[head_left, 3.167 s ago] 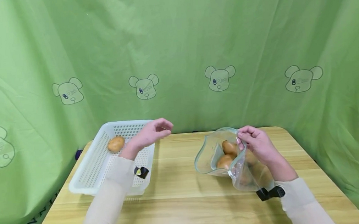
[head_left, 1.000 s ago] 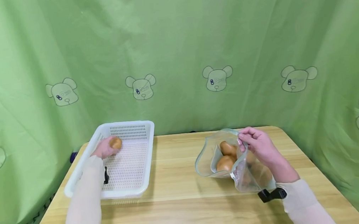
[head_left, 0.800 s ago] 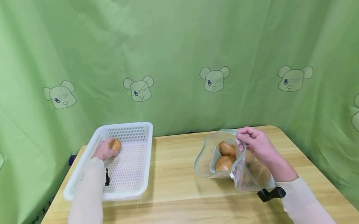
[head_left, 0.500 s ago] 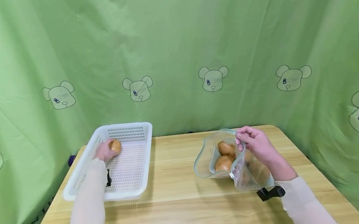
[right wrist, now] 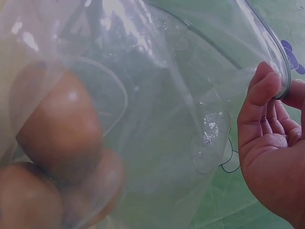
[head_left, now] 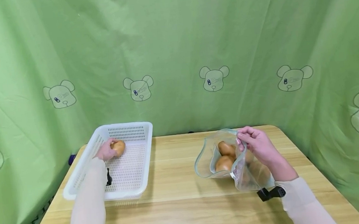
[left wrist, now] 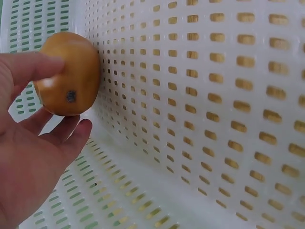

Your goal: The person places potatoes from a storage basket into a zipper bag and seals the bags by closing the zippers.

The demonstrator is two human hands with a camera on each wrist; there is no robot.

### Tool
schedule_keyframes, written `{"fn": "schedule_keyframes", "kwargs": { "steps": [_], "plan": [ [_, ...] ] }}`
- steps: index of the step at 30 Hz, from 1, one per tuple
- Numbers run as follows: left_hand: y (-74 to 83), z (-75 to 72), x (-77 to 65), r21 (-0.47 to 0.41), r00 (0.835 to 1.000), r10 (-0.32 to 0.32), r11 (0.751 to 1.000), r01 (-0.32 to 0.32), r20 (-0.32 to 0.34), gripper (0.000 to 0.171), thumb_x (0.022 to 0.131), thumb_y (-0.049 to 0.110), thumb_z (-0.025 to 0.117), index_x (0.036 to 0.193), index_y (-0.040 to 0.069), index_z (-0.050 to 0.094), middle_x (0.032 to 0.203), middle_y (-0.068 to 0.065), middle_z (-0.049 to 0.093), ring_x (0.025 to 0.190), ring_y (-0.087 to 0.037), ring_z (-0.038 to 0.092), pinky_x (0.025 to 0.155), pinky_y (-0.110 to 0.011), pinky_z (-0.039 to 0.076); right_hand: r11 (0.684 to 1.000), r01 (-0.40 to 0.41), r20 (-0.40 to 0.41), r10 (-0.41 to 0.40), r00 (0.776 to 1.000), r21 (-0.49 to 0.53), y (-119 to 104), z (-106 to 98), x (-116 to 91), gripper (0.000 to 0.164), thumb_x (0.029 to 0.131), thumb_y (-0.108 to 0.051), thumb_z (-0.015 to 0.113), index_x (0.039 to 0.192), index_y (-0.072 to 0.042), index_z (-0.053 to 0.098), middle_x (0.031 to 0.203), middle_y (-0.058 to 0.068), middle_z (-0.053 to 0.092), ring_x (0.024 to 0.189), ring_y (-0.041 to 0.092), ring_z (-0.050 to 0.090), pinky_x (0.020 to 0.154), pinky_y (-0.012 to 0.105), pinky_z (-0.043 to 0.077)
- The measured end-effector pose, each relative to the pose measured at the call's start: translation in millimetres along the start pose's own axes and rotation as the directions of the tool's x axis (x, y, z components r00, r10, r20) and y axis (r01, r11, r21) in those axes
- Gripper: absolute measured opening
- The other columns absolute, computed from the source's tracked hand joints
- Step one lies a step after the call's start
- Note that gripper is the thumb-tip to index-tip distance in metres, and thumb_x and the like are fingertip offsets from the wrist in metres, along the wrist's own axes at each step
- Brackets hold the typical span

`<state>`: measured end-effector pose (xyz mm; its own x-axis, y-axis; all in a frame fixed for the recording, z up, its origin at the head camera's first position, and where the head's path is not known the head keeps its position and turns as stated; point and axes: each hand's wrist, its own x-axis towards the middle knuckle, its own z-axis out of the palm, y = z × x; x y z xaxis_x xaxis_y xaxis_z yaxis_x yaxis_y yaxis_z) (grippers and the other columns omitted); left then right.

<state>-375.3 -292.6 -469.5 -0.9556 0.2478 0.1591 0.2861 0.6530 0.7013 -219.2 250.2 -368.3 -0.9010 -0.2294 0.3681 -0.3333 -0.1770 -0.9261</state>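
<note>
A brown potato [head_left: 118, 148] lies at the far left inside the white basket [head_left: 150, 153]. My left hand [head_left: 105, 151] is on it from the left. In the left wrist view, the thumb presses one side of the potato [left wrist: 74, 71] and the fingers curl under it. On the right, a clear zip bag [head_left: 207, 157] stands with its mouth spread wide, several potatoes [head_left: 225, 163] inside. My right hand [head_left: 259, 144] pinches the bag's rim between thumb and forefinger. Through the plastic, the right wrist view shows the potatoes blurred.
Both basket and bag stand on a wooden table [head_left: 180, 197], with a stretch of tabletop between them. A green curtain [head_left: 174, 48] printed with bear heads hangs behind and at both sides. The perforated basket wall is close beside the left hand.
From above the basket's right edge, my left hand has gone to the potato and gripped it. Lately the potato shifted slightly rightward. The right hand keeps its pinch on the bag.
</note>
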Motion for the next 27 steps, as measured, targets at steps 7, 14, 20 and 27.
{"fn": "schedule_keyframes", "kwargs": {
  "steps": [7, 14, 20, 27],
  "plan": [
    [4.0, 4.7, 0.5, 0.025, 0.999, -0.043, 0.999, 0.043, -0.015, 0.075, 0.073, 0.004, 0.07, 0.136, -0.014, 0.033, 0.132, -0.037, 0.039, 0.114, -0.049, 0.043, 0.099, -0.056, 0.033, 1.0, -0.006, -0.015, 0.006, 1.0, -0.011, -2.0, -1.8, -2.2, 0.013, 0.096, 0.002, 0.047, 0.094, 0.002, 0.06, 0.074, 0.002, 0.061, 0.059, 0.01, 0.057, 0.053, 0.018, 0.048],
    [6.5, 7.4, 1.1, 0.015, 0.996, -0.081, 0.997, 0.081, 0.039, 0.074, 0.077, 0.004, 0.069, 0.137, -0.015, 0.03, 0.127, -0.038, 0.042, 0.107, -0.048, 0.046, 0.095, -0.057, 0.037, 1.0, -0.007, -0.033, 0.006, 0.999, -0.018, -4.4, -2.6, -4.0, 0.014, 0.096, 0.002, 0.048, 0.093, -0.001, 0.061, 0.073, 0.002, 0.061, 0.058, 0.01, 0.057, 0.053, 0.018, 0.048],
    [9.8, 8.4, 3.7, 0.012, 0.992, -0.059, 0.998, 0.058, 0.11, 0.072, 0.073, 0.005, 0.073, 0.132, -0.014, 0.036, 0.12, -0.035, 0.047, 0.104, -0.045, 0.049, 0.092, -0.053, 0.04, 1.0, -0.004, -0.036, 0.003, 0.999, -0.018, -3.8, -2.6, -3.8, 0.019, 0.096, 0.003, 0.047, 0.093, -0.006, 0.063, 0.073, 0.001, 0.061, 0.058, 0.009, 0.057, 0.053, 0.018, 0.048],
    [16.9, 11.7, 3.1, 0.052, 0.972, -0.05, 0.998, 0.039, 0.229, 0.077, 0.07, 0.006, 0.076, 0.132, -0.013, 0.036, 0.114, -0.03, 0.053, 0.1, -0.04, 0.053, 0.095, -0.052, 0.039, 1.0, -0.01, -0.018, 0.009, 1.0, -0.015, -2.7, -4.9, -3.7, 0.017, 0.096, 0.001, 0.047, 0.093, -0.004, 0.063, 0.074, 0.001, 0.061, 0.058, 0.01, 0.057, 0.053, 0.019, 0.048]
  ]
}}
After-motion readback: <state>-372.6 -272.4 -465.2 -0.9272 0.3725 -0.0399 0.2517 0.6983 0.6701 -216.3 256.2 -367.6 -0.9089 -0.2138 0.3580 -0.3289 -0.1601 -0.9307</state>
